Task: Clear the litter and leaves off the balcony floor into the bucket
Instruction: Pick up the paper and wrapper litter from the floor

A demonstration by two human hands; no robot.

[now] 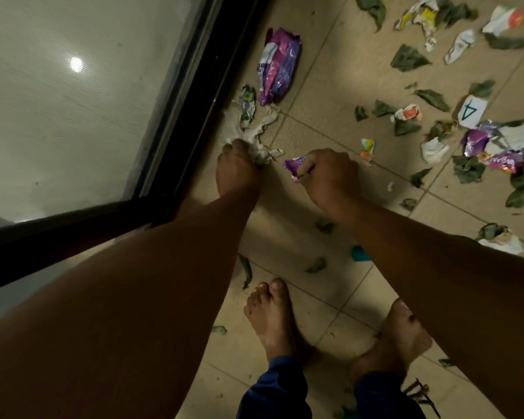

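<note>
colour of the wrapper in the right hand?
Purple, with a bit of white print; the right hand pinches the wrapper. Head view.

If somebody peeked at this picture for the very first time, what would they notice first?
Probably the two hands reaching down to the tiled floor: the left hand grips crumpled white paper beside the dark door frame, and the right hand holds a small purple wrapper. Next comes the big purple packet lying just beyond them, then the mess of green leaves and torn wrappers scattered to the right.
</note>
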